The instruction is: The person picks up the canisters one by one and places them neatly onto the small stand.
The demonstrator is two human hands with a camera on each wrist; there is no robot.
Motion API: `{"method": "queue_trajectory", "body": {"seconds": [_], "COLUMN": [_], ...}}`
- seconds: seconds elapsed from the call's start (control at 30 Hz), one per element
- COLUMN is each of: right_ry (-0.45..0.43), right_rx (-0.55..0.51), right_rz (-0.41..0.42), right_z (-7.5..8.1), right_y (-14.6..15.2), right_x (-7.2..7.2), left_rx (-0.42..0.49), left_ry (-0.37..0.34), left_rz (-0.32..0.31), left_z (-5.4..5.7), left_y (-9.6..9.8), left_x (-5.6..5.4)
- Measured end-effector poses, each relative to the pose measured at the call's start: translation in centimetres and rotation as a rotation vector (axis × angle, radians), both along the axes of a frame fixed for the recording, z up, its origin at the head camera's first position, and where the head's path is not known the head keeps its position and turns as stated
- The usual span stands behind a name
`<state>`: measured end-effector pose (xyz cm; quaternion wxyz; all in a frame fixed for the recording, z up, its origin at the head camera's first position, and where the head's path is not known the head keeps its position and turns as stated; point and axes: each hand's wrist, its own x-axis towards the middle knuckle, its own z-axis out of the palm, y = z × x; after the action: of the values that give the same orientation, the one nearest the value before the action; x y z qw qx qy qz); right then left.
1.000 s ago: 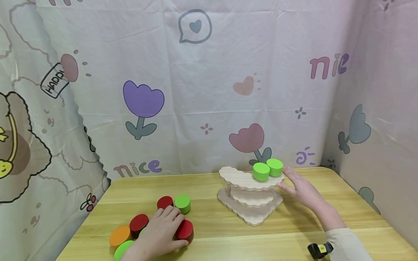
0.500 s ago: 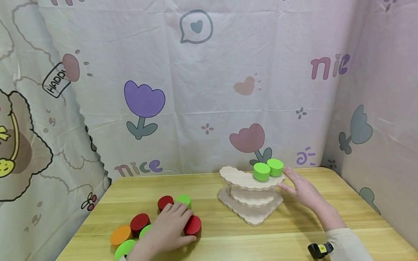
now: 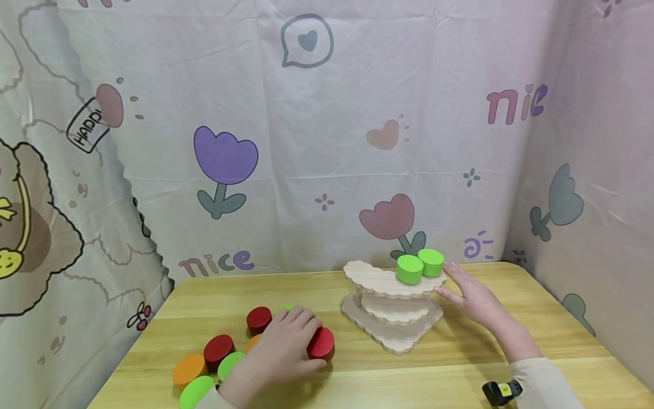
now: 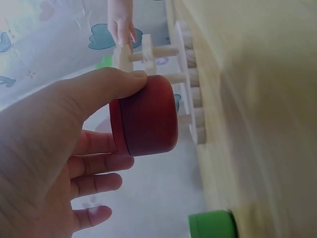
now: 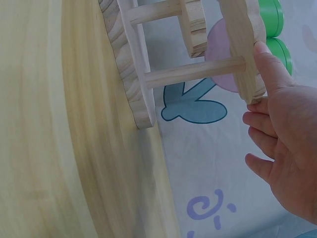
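Note:
In the head view, a red round block (image 3: 323, 345) is pinched between the thumb and fingers of my left hand (image 3: 286, 347), left of a tiered wooden stand (image 3: 375, 278). The left wrist view shows the thumb along the side of this red block (image 4: 151, 116), raised off the wood, other fingers loosely spread. Thumb and index finger of my right hand (image 3: 477, 298) hold the right corner of the stand's scalloped top board, also in the right wrist view at the board (image 5: 240, 44). Two green round blocks (image 3: 410, 270) sit on that board near my right fingertips.
Left of the left hand lie more round blocks: red (image 3: 219, 350), orange (image 3: 189, 369) and green (image 3: 196, 392). Another red block (image 3: 259, 320) stands behind them, and a green one is mostly hidden by the left hand. A patterned cloth (image 3: 306, 227) hangs behind the table (image 3: 409, 380).
My left hand has carried the red block to the right and slightly back, away from the other blocks, uncovering an orange one. My right hand and the stand stay put.

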<state>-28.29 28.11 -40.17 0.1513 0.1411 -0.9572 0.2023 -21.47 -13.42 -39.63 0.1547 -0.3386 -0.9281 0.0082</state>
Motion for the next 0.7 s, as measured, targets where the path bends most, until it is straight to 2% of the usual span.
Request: {"method": "queue_trajectory", "body": {"seconds": [0.17,0.7], "right_ry": [0.003,0.007], "right_rx": [0.004,-0.006], "right_rz": [-0.003,-0.003], "right_z": [0.0,-0.1], "right_y": [0.0,0.0], "right_x": [0.0,0.0], "left_rx": [-0.001,0.042], "left_ry": [-0.015,0.092], "left_rz": [-0.001,-0.027], "left_z": [0.7,3.0], "left_y": [1.0,4.6], "left_x": [-0.3,-2.0]}}
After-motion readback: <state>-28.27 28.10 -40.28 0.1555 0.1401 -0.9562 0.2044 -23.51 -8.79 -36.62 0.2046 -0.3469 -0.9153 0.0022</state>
